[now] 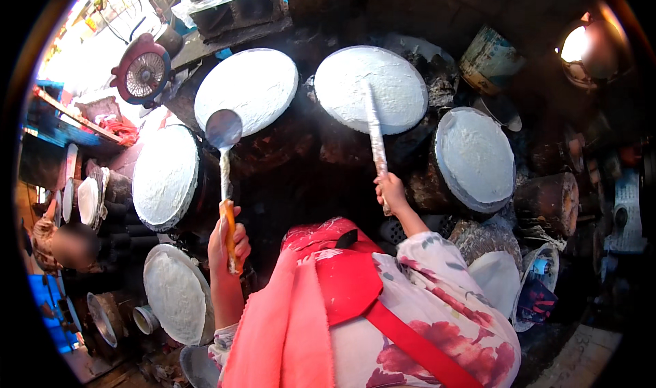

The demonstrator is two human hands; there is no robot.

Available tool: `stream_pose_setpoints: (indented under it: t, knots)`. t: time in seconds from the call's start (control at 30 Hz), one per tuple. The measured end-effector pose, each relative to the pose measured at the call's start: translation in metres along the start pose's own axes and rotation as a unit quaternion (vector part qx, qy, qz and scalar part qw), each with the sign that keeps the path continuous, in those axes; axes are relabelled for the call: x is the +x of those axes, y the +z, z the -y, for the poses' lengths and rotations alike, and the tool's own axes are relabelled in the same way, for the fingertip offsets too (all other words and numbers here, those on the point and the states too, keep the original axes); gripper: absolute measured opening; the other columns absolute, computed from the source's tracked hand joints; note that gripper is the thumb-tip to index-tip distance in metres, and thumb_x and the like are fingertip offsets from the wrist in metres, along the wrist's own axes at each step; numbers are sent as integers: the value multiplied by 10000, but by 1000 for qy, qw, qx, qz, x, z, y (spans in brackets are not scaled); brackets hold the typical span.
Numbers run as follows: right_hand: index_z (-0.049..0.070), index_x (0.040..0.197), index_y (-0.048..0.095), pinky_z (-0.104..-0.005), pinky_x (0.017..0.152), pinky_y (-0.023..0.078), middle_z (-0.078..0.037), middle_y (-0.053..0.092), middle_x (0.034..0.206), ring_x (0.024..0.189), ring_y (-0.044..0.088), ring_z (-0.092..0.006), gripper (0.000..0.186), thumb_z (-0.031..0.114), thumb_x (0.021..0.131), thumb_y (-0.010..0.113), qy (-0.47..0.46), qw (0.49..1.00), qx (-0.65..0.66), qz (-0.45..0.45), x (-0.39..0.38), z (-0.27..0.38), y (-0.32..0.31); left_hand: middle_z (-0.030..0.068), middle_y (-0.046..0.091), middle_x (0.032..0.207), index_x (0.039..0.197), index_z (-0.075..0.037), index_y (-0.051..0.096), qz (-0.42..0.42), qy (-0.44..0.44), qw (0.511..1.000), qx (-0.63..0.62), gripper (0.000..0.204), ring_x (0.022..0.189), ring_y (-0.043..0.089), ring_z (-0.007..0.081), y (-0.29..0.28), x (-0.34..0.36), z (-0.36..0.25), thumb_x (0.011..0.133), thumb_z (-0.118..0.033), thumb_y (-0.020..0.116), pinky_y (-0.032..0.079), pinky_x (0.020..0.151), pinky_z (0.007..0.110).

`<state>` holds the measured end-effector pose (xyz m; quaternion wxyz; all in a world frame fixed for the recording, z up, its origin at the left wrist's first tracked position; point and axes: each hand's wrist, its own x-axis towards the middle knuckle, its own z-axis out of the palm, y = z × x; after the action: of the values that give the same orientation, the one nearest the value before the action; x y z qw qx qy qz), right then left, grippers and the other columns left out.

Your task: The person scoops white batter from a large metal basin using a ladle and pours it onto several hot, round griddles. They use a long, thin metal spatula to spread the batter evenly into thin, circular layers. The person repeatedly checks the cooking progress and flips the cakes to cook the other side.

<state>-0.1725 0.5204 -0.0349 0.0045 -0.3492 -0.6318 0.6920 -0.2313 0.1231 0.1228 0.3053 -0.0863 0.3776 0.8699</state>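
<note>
In our left hand [230,241] we grip the orange part of the handle of a ladle [223,129], its dark bowl over the near edge of the upper-left white disc [253,84]. In our right hand [391,193] we hold a long, white-smeared flat stick [375,125]; its tip lies over the upper-right white disc [342,80], though we cannot tell whether they touch. Another coated white disc [164,176] stands at far left, and one more [476,157] at right. Beyond the left discs we see a round fan [144,72]; at upper right a lamp [586,46] glows.
</note>
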Motion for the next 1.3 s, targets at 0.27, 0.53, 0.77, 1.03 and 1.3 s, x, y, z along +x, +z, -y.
stream_pose_setpoints:
  t: [0.27, 0.53, 0.77, 1.03, 1.3]
  knots:
    - [34, 837, 522, -259, 349, 367, -37, 478, 578, 375, 428, -131, 159, 151, 905, 436, -60, 995, -75, 37, 3, 40, 79, 8, 416, 656, 1258, -76, 433, -9, 49, 998, -44, 363, 415, 401, 82, -30, -36, -10, 988, -311, 372, 334, 361, 205]
    - [14, 833, 509, -260, 343, 362, -26, 435, 565, 400, 400, -113, 174, 146, 890, 410, -71, 982, 112, -137, 35, 50, 32, 18, 423, 667, 1285, -60, 412, -54, 109, 989, -87, 388, 412, 407, 88, -69, -96, -22, 999, -311, 333, 365, 355, 197]
    - [24, 811, 507, -273, 366, 373, -38, 472, 576, 389, 435, -132, 328, 303, 955, 412, -34, 983, 156, -89, 48, 56, 22, 19, 428, 674, 1309, -24, 371, -82, 135, 984, -78, 417, 404, 395, 84, -111, -130, -31, 1002, -302, 326, 360, 358, 203]
    - [-29, 880, 556, -273, 370, 414, -55, 499, 581, 421, 483, -153, 186, 152, 852, 523, -19, 990, 133, 50, 26, 47, 21, 24, 416, 677, 1330, -27, 351, -19, 95, 984, -148, 429, 426, 393, 90, -103, -124, -22, 1004, -303, 306, 364, 372, 214]
    - [-5, 926, 530, -241, 356, 351, -42, 467, 601, 428, 431, -119, 300, 280, 936, 436, -116, 986, 103, -66, 31, 63, -15, 16, 415, 670, 1272, -25, 406, -55, 178, 965, -184, 405, 437, 431, 92, -79, -130, -27, 1001, -313, 318, 382, 391, 223]
